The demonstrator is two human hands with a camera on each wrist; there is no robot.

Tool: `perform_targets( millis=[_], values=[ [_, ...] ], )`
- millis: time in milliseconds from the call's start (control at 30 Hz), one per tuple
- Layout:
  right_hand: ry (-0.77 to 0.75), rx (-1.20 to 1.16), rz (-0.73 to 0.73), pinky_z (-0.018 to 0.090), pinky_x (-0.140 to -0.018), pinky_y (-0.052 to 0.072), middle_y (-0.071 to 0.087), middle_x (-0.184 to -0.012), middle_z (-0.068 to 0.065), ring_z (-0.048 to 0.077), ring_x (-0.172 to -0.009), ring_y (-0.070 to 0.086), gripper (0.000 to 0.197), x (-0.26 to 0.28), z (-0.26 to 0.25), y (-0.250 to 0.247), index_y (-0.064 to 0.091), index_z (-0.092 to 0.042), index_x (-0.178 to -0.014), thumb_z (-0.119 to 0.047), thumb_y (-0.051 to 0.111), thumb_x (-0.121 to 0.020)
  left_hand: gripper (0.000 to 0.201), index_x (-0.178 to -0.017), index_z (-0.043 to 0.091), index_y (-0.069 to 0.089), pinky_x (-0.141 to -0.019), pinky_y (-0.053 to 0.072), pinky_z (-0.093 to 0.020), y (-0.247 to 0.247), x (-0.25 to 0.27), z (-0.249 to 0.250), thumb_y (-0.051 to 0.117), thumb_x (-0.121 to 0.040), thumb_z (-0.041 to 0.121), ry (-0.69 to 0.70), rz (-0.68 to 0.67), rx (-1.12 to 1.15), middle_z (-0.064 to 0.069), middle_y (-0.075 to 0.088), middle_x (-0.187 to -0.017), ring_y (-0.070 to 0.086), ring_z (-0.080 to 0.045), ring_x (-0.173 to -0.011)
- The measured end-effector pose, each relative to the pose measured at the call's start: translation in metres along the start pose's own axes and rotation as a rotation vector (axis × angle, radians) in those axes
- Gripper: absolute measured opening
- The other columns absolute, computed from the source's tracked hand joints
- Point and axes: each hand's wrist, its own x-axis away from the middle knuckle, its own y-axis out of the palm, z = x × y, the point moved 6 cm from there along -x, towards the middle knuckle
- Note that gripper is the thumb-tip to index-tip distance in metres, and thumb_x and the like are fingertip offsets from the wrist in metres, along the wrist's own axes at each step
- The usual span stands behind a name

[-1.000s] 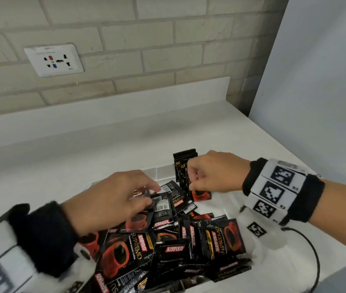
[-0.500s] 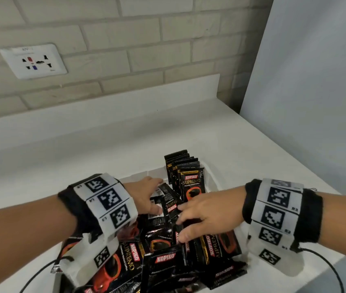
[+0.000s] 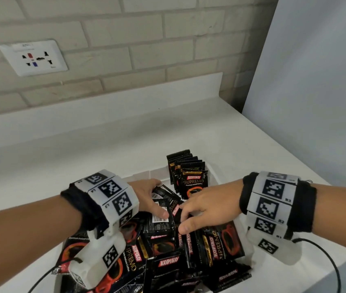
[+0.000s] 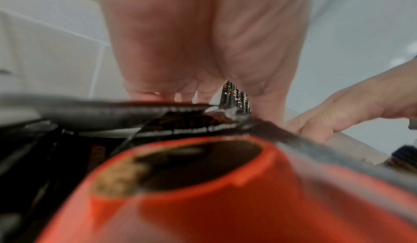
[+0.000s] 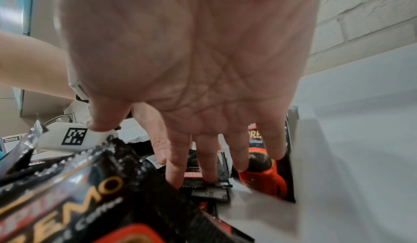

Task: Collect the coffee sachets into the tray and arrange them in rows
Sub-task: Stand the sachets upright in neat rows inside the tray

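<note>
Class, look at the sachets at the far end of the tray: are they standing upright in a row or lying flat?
Upright. The row of sachets stands on edge, serrated tops up, one behind another, against the tray wall.

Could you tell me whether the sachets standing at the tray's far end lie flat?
No, the row of sachets stands upright on edge, one behind another, at the tray's far end.

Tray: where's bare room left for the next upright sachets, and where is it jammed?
Bare tray floor shows at the far end, left of the upright row and beyond the left hand. The near part is crowded: the loose pile overlaps itself under the right hand. The white counter behind the tray looks bare.
</note>
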Motion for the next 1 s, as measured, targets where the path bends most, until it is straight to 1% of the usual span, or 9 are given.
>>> perform_targets(
  millis=[133,333,433,567,700,767,833,933,1000],
  values=[
    [0.004,-0.009,-0.006,0.032,-0.102,0.035,0.048,-0.13,-0.002,0.013,-0.117,0.044,0.059,0.001,0.002,-0.002,0.05,-0.024,-0.126,-0.063,0.03,-0.088,0.095,-0.144,0.016,0.024,-0.109,0.034,-0.038,0.001,-0.009,-0.013,0.078,-0.069,0.038,-0.073,0.04,-0.005,-0.004,0.047,-0.139,0.047,-0.02,-0.124],
    [0.0,-0.069,0.098,0.032,-0.095,0.042,0.057,-0.116,0.003,0.016,-0.105,0.053,0.053,0.002,0.005,-0.011,0.054,-0.015,-0.118,-0.055,0.032,-0.092,0.074,-0.127,0.015,0.044,-0.102,0.042,-0.04,-0.004,-0.007,-0.015,0.08,-0.067,0.039,-0.09,0.024,0.016,-0.003,0.06,-0.116,0.057,-0.021,-0.109],
    [-0.001,-0.114,0.165,0.029,-0.091,0.042,0.058,-0.111,0.003,0.016,-0.099,0.053,0.051,0.004,0.007,-0.018,0.054,-0.012,-0.116,-0.05,0.029,-0.094,0.069,-0.105,0.015,0.06,-0.095,0.048,-0.043,-0.007,-0.001,-0.009,0.085,-0.046,0.041,0.02,-0.074,0.12,-0.003,0.069,-0.098,0.065,-0.022,-0.094],
    [-0.013,-0.181,0.18,0.032,-0.098,0.041,0.057,-0.116,0.008,0.021,-0.107,0.053,0.052,0.006,0.011,-0.022,0.054,-0.008,-0.117,-0.047,0.028,-0.095,0.071,-0.093,0.024,0.067,-0.08,0.054,-0.031,-0.012,0.008,-0.007,0.087,-0.03,0.051,0.127,-0.153,0.166,0.002,0.074,-0.09,0.07,-0.014,-0.082],
    [-0.066,-0.28,0.193,0.032,-0.104,0.038,0.058,-0.113,-0.005,0.011,-0.108,0.053,0.053,0.01,0.01,-0.026,0.06,-0.017,-0.116,-0.05,0.027,-0.093,0.052,-0.09,0.022,0.068,-0.073,0.054,-0.024,-0.019,0.021,-0.006,0.082,-0.044,0.042,0.161,-0.121,0.119,0.005,0.074,-0.081,0.069,-0.011,-0.073],
    [-0.086,-0.337,0.205,0.033,-0.105,0.038,0.06,-0.117,-0.002,0.011,-0.111,0.053,0.063,0.013,0.01,-0.029,0.06,-0.019,-0.115,-0.059,0.024,-0.082,0.032,-0.085,0.023,0.068,-0.072,0.053,-0.024,-0.02,0.027,-0.006,0.082,-0.057,0.029,0.176,-0.102,0.115,0.004,0.074,-0.081,0.07,-0.012,-0.072],
    [-0.108,-0.394,0.227,0.035,-0.104,0.04,0.062,-0.116,0.002,0.014,-0.11,0.055,0.07,0.018,0.011,-0.033,0.06,-0.018,-0.114,-0.062,0.023,-0.074,0.029,-0.083,0.023,0.068,-0.074,0.053,-0.023,-0.021,0.033,-0.007,0.08,-0.057,0.03,0.192,-0.067,0.118,0.003,0.075,-0.083,0.07,-0.014,-0.074],
    [-0.142,-0.489,0.277,0.031,-0.101,0.042,0.063,-0.115,0.005,0.017,-0.109,0.058,0.066,0.026,0.015,-0.039,0.06,-0.017,-0.111,-0.058,0.024,-0.074,0.021,-0.079,0.028,0.069,-0.071,0.051,-0.017,-0.027,0.04,-0.009,0.08,-0.06,0.029,0.22,0.006,0.126,0.004,0.075,-0.083,0.07,-0.013,-0.075],
    [-0.151,-0.533,0.32,0.025,-0.096,0.044,0.065,-0.111,0.0,0.014,-0.105,0.061,0.063,0.032,0.018,-0.043,0.06,-0.026,-0.105,-0.065,0.023,-0.072,0.015,-0.073,0.032,0.07,-0.068,0.048,-0.014,-0.034,0.047,-0.009,0.08,-0.064,0.025,0.25,0.061,0.133,0.006,0.075,-0.081,0.069,-0.012,-0.074]
  ],
)
